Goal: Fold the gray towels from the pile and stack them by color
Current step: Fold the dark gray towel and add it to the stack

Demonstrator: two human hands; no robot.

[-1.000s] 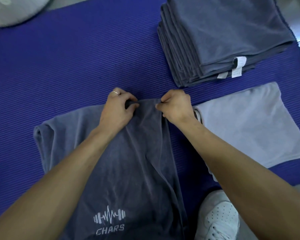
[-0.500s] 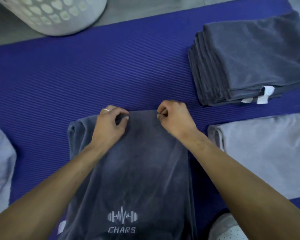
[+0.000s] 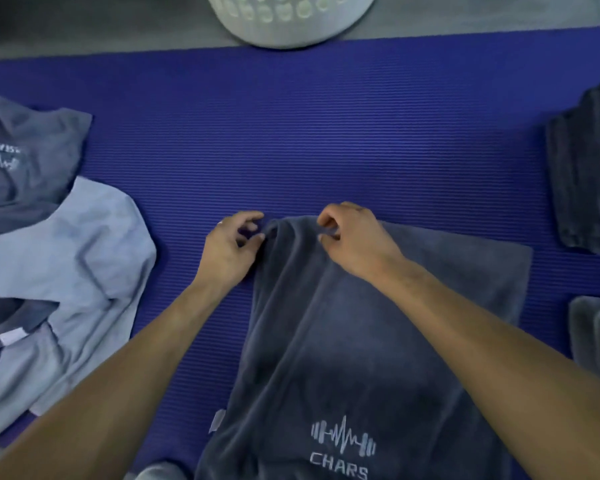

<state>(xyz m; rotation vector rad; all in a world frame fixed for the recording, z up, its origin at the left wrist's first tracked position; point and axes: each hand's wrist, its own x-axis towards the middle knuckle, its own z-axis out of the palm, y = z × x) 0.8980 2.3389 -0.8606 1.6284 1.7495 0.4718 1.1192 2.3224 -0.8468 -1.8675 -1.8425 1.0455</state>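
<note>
1. The dark gray towel point(image 3: 354, 358) lies lengthwise on the blue mat point(image 3: 291, 133). Its far edge is bunched into a ridge, and its "CHARS" logo point(image 3: 342, 448) sits near the bottom of the view.
2. The right hand point(image 3: 355, 242) pinches the towel's far edge near the middle of that ridge, fingers curled into the cloth.
3. The left hand point(image 3: 231, 247) rests at the towel's far left corner, fingers bent. Its fingertips touch the fabric there, but whether they actually grip it cannot be told.
4. The two hands are apart, one at each end of the raised fold.
5. To the right of the right hand, the towel's lower layer spreads flat, and its right edge runs straight toward the viewer.
6. Beyond the towel's far edge, bare mat stretches up to a white laundry basket point(image 3: 291, 22), which stands on the gray floor at the mat's far border.
7. Left of the towel, across a strip of bare mat, lies the pile of unfolded towels point(image 3: 59, 271), light gray over dark gray, with crumpled edges.
8. Right of the towel, a stack of folded dark gray towels point(image 3: 586, 168) sits at the frame edge, well apart from it.
9. Nearer than that stack, a folded light gray towel point(image 3: 596, 334) lies just beside the dark towel's right edge.
</note>
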